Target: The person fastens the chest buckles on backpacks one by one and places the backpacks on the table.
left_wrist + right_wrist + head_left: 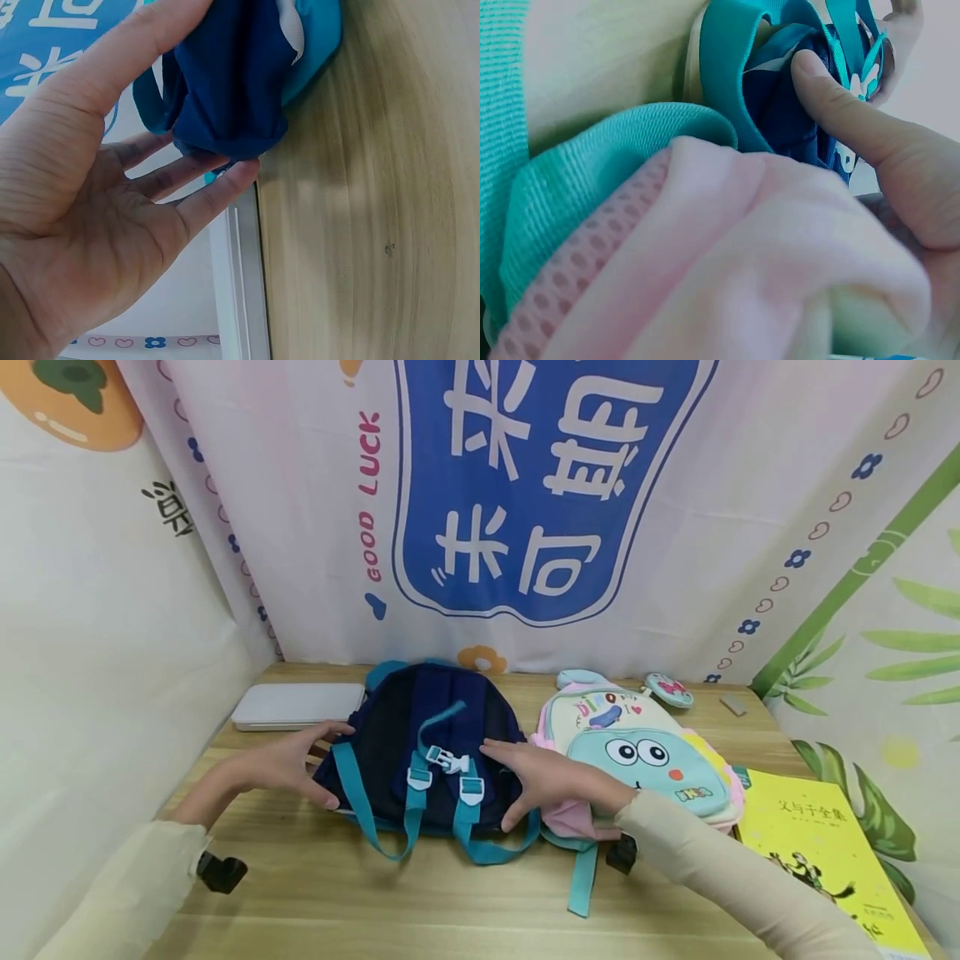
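A small navy backpack (450, 727) with teal straps and white buckles lies between both hands, its strap side facing up. My left hand (281, 768) spreads along its left side, thumb toward the front; in the left wrist view, the extended fingers (214, 195) touch a navy corner. Across its right part lies my right hand (551, 772), fingers reaching over the top and thumb at the front edge. In the right wrist view, the straight thumb (840, 105) rests at the navy fabric. Beside that hand is a pink and mint cartoon backpack (648, 760), which partly hides the right fingers in the wrist view.
A white flat case (298, 705) sits at the back left of the wooden table (420, 910). A yellow book (817, 835) lies at the right, under the cartoon backpack's edge. Behind it are a small round pouch (669, 690) and a small grey block (733, 704). Printed cloth walls surround the table.
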A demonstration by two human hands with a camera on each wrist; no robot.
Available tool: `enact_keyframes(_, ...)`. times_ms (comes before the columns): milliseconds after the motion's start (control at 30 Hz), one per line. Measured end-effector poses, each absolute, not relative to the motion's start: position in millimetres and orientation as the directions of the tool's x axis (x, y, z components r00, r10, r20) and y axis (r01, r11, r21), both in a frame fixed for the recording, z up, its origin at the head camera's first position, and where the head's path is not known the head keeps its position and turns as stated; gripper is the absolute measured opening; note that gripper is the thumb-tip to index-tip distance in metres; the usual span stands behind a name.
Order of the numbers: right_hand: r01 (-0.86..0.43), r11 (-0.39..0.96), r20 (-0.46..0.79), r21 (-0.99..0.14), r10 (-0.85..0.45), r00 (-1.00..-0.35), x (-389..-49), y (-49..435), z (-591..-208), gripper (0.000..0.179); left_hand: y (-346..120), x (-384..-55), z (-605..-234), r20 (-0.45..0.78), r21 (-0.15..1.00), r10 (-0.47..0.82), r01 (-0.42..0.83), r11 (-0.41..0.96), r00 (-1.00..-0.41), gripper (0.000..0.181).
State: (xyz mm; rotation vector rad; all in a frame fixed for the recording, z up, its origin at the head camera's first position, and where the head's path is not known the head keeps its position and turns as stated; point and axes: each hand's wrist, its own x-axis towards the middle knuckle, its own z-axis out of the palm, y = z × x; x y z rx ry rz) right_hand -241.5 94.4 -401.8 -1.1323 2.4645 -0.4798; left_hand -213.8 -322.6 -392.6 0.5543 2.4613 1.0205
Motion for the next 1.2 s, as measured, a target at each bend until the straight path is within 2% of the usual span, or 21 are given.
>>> enact_keyframes(300, -0.642, 0.61, -0.201, -0.464, -0.779, -0.594, -254, 93, -400, 0.112, -315, -221, -399, -0.245, 0.693, 0.488, 0.201, 0.692, -0.838, 0.11)
enact_keyframes(633, -0.622, 0.615, -0.239, -0.485, -0.777, -0.582, -256, 92, -397, 0.11, -314, -220, -400, -0.233, 0.686, 0.477, 0.205, 0.698, -0.847, 0.11)
enact_keyframes(967, -0.655, 0.596, -0.215, -0.465, -0.794, -0.569, -255, 94, -402, 0.111, -312, -220, -385, -0.115, 0.624, 0.486, 0.317, 0.714, -0.866, 0.103)
enact_keyframes(1200, -0.676, 0.589, -0.201, -0.443, -0.8, -0.565, -256, 94, -404, 0.11, -300, -222, -365, -0.043, 0.593, 0.536, 0.411, 0.693, -0.843, 0.091)
